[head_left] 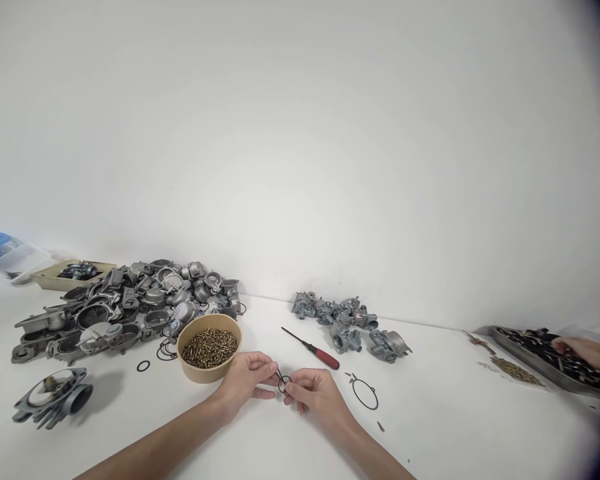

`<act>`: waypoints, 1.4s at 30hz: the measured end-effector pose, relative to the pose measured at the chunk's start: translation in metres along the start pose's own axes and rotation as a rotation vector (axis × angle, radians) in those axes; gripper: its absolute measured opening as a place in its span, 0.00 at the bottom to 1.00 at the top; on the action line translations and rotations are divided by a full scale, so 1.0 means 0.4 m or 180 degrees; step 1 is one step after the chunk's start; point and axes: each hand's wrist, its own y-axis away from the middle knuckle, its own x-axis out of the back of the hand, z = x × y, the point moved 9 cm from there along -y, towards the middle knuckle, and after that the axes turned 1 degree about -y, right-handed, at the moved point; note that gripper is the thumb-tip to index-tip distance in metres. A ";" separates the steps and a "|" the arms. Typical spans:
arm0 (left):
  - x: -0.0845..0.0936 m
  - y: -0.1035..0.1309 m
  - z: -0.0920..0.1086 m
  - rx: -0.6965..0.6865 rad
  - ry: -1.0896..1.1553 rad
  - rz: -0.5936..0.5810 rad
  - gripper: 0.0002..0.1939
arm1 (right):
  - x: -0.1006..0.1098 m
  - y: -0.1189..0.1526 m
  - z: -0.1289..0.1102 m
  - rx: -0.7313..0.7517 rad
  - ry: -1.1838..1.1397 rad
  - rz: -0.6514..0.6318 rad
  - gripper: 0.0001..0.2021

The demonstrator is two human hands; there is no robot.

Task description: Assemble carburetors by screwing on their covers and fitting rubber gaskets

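Two hands are meeting low over the white table (455, 413): left hand (245, 383) and right hand (316, 393) are each pinching a small black O-ring (283, 383) between fingertips, keeping it lifted for handling. Bowl of screws (209, 347) is sitting just beside the left hand, red screwdriver (313, 349) and larger gasket ring (365, 393) lying near the right, likely within easy reach.
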 end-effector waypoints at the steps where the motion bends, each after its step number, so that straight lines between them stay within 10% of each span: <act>1: 0.001 0.000 0.001 -0.0032 -0.0008 0.0013 0.22 | 0.001 -0.001 0.001 -0.0013 -0.0034 0.0012 0.18; 42: -0.046 0.010 0.012 -0.0398 -0.0401 -0.0149 0.19 | 0.009 0.018 -0.053 0.0513 -0.0100 0.0530 0.16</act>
